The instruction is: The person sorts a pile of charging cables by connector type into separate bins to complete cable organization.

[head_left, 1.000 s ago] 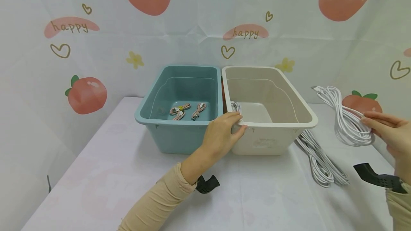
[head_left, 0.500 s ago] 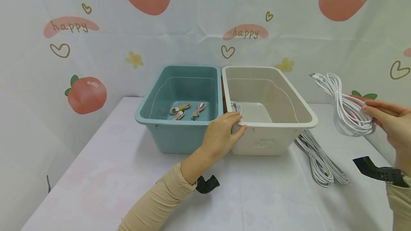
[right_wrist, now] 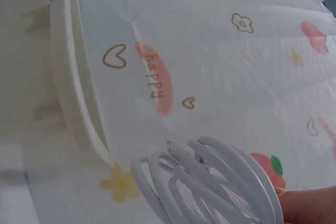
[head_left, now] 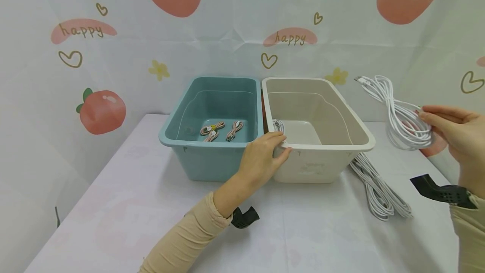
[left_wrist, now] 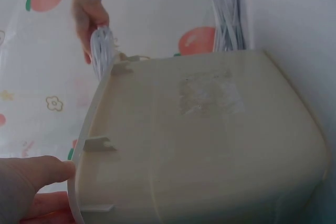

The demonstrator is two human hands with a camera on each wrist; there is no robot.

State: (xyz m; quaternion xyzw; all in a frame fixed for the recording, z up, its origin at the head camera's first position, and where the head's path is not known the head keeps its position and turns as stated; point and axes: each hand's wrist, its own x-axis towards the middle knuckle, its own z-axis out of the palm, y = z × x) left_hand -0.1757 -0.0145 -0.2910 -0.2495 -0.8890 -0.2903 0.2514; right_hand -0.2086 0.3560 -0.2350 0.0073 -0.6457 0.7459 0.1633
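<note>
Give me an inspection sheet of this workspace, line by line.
Surface: white table, two bins side by side.
Job's things: white cable coil held in the air; beige bin holds one small white cable.
Clutter: blue bin with three small pink cables.
Hands: left hand grips the beige bin's rim; right hand pinches the coil.
Cables: second white bundle on the table.
Surroundings: peach-print backdrop.

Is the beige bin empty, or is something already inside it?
Not empty. A small white cable coil lies inside the beige bin, by its left wall.
</note>
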